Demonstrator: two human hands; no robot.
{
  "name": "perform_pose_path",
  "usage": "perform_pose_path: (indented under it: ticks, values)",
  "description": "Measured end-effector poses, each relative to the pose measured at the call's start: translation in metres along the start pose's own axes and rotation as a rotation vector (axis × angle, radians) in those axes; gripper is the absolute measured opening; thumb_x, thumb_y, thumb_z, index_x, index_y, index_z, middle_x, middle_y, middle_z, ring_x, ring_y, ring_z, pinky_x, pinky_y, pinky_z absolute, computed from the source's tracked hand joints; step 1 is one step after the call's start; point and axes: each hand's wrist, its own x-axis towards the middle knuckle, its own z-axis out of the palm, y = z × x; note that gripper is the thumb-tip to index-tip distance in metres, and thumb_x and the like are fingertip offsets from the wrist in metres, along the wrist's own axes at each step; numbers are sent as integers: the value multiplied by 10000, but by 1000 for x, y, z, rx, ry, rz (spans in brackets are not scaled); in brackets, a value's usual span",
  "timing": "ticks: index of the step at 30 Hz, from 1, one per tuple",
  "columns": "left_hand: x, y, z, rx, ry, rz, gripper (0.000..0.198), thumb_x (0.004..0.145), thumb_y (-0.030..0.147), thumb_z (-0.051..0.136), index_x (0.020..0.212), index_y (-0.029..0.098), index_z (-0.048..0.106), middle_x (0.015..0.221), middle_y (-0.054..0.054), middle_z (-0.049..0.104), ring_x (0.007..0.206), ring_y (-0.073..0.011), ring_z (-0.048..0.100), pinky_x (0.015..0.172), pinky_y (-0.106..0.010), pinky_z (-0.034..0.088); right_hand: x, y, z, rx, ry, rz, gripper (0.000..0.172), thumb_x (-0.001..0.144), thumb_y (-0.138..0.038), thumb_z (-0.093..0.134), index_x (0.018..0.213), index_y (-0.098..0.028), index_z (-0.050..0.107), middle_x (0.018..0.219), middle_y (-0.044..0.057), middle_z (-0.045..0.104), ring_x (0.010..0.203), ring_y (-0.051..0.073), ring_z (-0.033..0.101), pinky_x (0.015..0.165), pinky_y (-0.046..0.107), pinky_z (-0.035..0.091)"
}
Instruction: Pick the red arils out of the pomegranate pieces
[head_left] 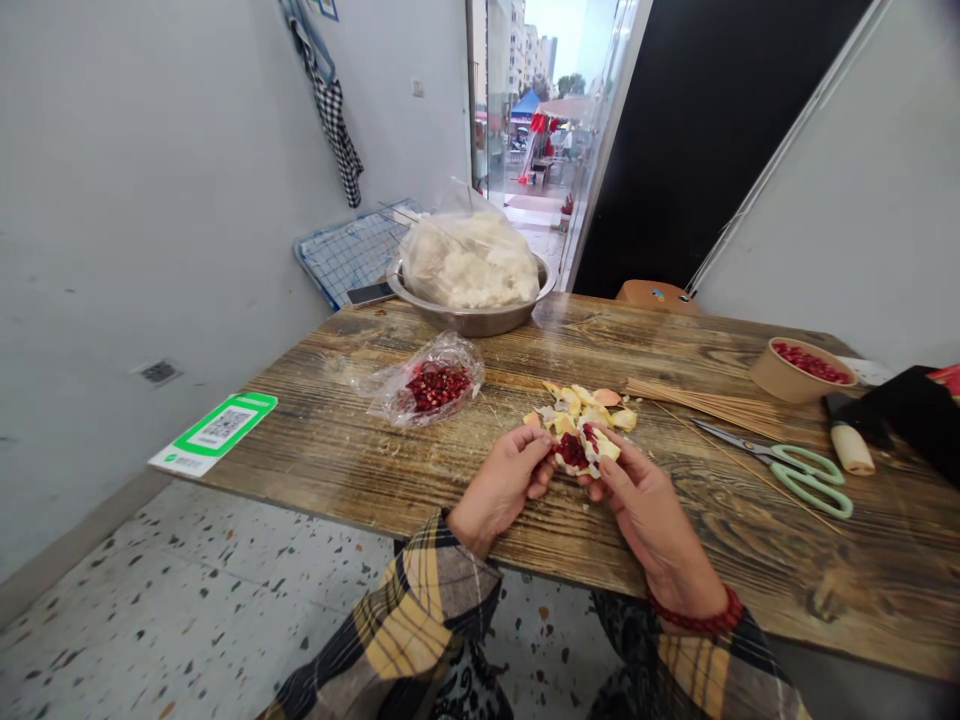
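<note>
Between my two hands, just above the near part of the table, is a piece of pomegranate [573,451] with dark red seeds and pale rind. The fingers of my left hand [504,480] close on its left side. My right hand [646,505], with a red bead bracelet at the wrist, pinches the rind side with thumb and fingers. Just behind them lies a heap of yellowish pomegranate peel [583,402]. To the left, a clear plastic bag [390,392] lies spread on the table with loose red pomegranate seeds [435,386] on it.
A metal bowl [480,320] holding a bag of white fluffy stuff stands at the back. On the right are wooden skewers [705,402], green-handled scissors [806,475], a pale-handled tool [851,448] and a paper bowl [787,375] of red seeds. A QR card [217,430] lies at the left edge.
</note>
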Motion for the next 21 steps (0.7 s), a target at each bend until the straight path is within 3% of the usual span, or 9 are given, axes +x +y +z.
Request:
perform_pose_path:
  ticks: [5, 12, 21]
  values:
    - [1, -1, -3, -70, -33, -3, 335, 717, 450, 680, 762, 160, 519, 606, 34, 503, 434, -43, 422, 361, -162, 231, 0, 3, -2, -8, -36, -26, 462, 748, -362, 726, 1189, -252, 645, 963, 32, 696, 660, 124, 585, 558, 240, 468]
    - [-1, -4, -1, 128, -24, 32, 392, 641, 435, 772, 745, 154, 519, 523, 73, 450, 389, -15, 321, 359, -155, 169, -1, 3, -1, -84, -31, -41, 483, 725, -363, 736, 1187, -251, 652, 1030, 43, 701, 693, 142, 575, 555, 245, 463]
    - [1, -5, -3, 99, -71, -20, 349, 688, 424, 736, 786, 139, 559, 554, 50, 496, 397, -23, 376, 355, -153, 243, 1, 0, -4, 136, -7, 34, 409, 720, -373, 751, 1108, -260, 690, 1052, 40, 687, 633, 99, 545, 513, 209, 440]
